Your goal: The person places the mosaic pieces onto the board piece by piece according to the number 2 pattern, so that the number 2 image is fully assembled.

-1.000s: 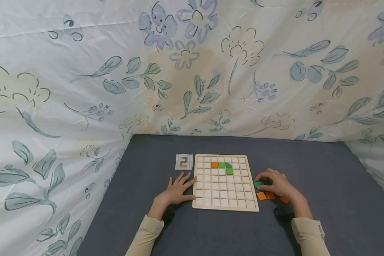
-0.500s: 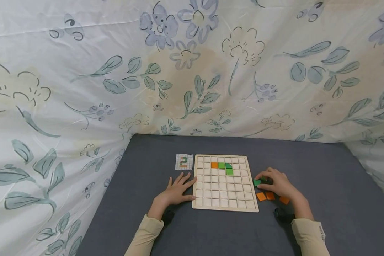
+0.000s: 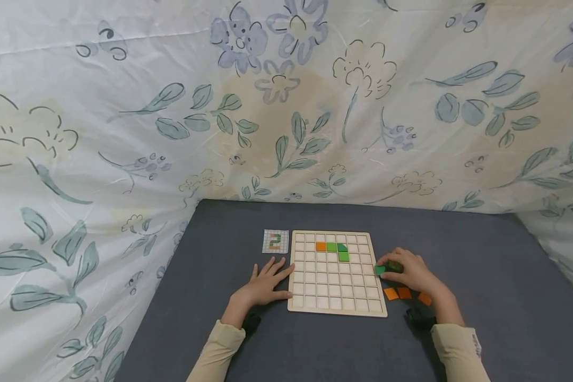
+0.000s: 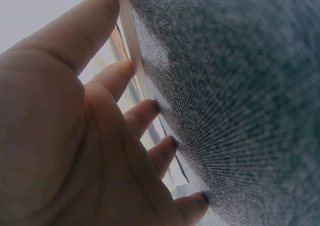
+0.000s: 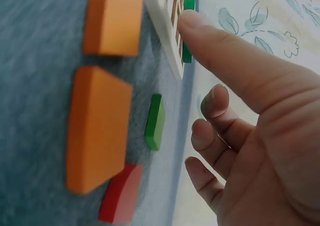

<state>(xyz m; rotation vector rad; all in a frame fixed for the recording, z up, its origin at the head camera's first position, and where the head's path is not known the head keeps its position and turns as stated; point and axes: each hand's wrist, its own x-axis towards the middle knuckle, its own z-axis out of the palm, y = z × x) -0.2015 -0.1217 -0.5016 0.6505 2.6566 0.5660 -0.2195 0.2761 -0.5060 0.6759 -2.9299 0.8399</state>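
Observation:
My right hand (image 3: 410,269) pinches a dark green tile (image 3: 380,270) between thumb and index finger, right at the right edge of a wooden grid board (image 3: 321,291). In the right wrist view the same green tile (image 5: 187,54) shows behind the thumb, its middle covered. My left hand (image 3: 261,286) lies with fingers spread, thumb and fingertips at the board's left edge. Near the top of the grid sit an orange tile (image 3: 321,246), a light green tile (image 3: 331,246) and a dark green tile (image 3: 342,247) in a row, with another light green tile (image 3: 344,257) below.
A small card (image 3: 275,241) with a coloured "2" pattern lies left of the board. Loose orange tiles (image 3: 404,293) lie to the right, near my right wrist. The right wrist view also shows a loose green tile (image 5: 156,123) and a red tile (image 5: 121,193). A floral curtain (image 3: 291,132) hangs behind.
My right hand has shifted slightly left and away from me with the dark green tile, closer to the board's edge. My left hand keeps its place.

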